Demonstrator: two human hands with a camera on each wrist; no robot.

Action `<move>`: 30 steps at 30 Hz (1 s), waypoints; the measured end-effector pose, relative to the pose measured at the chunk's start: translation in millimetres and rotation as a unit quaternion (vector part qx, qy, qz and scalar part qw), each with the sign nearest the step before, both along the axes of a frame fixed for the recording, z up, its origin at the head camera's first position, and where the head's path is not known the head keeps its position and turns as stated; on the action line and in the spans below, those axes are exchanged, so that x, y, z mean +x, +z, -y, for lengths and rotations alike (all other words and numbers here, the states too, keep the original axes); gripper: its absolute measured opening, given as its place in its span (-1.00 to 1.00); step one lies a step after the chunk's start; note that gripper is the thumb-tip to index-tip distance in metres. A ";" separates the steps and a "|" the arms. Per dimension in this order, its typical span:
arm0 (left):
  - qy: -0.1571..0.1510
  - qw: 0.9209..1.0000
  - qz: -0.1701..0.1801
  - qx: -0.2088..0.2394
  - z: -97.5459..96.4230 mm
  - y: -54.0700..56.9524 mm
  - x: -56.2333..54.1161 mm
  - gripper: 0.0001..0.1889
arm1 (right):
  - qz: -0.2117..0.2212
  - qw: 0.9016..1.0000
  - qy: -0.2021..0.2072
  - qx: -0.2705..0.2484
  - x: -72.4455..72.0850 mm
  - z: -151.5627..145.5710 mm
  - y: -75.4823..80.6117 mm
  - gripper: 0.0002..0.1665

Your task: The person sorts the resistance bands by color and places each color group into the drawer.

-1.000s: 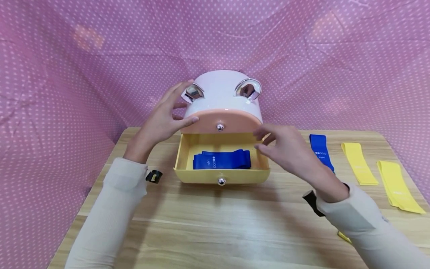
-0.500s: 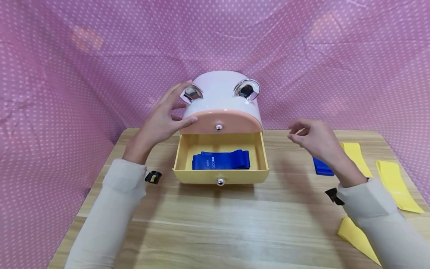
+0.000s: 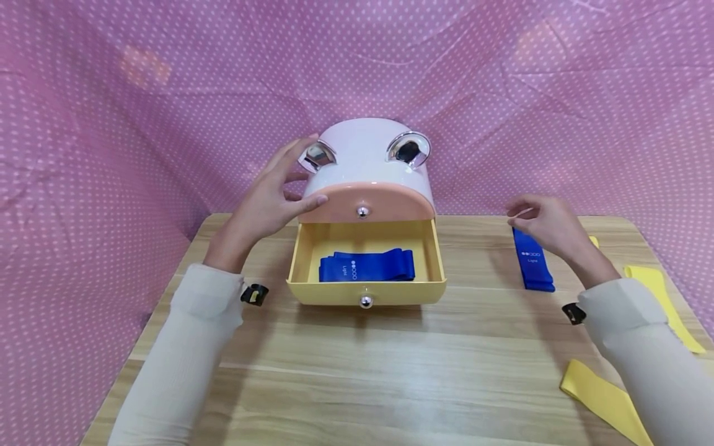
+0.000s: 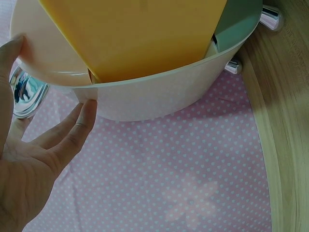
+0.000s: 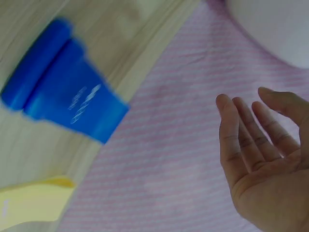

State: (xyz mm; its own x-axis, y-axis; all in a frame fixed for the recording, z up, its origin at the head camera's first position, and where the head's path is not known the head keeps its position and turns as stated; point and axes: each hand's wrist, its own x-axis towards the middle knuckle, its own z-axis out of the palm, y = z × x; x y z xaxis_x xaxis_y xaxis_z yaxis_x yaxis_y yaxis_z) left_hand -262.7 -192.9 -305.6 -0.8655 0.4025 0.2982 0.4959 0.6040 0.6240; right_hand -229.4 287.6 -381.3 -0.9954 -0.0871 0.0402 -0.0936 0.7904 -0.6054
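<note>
My left hand [image 3: 273,186] rests against the left of a white storage box [image 3: 362,148] with shiny ears, its thumb on the front and its fingertips on the side wall. In the left wrist view the fingers [image 4: 77,128] lie fairly straight. The box's yellow lower drawer [image 3: 365,292] is pulled out, with blue resistance bands [image 3: 368,265] inside. My right hand [image 3: 543,223] hovers over the far end of another blue resistance band [image 3: 532,260], marked "Light", on the table. Nothing is in its loosely bent fingers [image 5: 231,135] in the right wrist view.
Yellow resistance bands lie on the right: one near the front [image 3: 602,399], one by the right edge [image 3: 664,303], and one mostly behind the right wrist [image 3: 594,241]. The peach upper drawer [image 3: 334,204] is pushed in. A pink dotted cloth [image 3: 502,93] hangs behind the wooden table [image 3: 357,378].
My right hand has moved right, from the yellow drawer's right side to above the blue resistance band on the table. The left hand stays on the box.
</note>
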 end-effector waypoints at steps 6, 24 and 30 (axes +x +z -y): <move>-0.002 1.000 0.001 0.006 0.7 -0.1 -0.4 -0.01 | 0.018 1.000 0.011 0.007 -12.1 -22.3 -14.3 -0.61; -0.003 1.000 0.005 0.010 -0.6 -0.9 -0.4 0.00 | 0.104 0.995 -0.009 -0.004 -36.5 -54.9 -48.2 -0.56; -0.002 1.000 0.004 0.010 0.2 -1.0 -0.4 0.00 | 0.102 0.995 -0.004 0.010 -44.8 -59.3 -60.2 -0.57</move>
State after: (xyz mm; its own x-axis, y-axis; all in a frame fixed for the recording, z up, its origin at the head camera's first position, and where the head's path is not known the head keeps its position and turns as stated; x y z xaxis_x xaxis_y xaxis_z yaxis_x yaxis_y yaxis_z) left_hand -263.0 -193.1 -306.6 -0.8668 0.3993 0.2986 0.4923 0.5898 0.6402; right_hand -274.3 346.9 -441.4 -0.9835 -0.0772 -0.1635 0.0358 0.8030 -0.5949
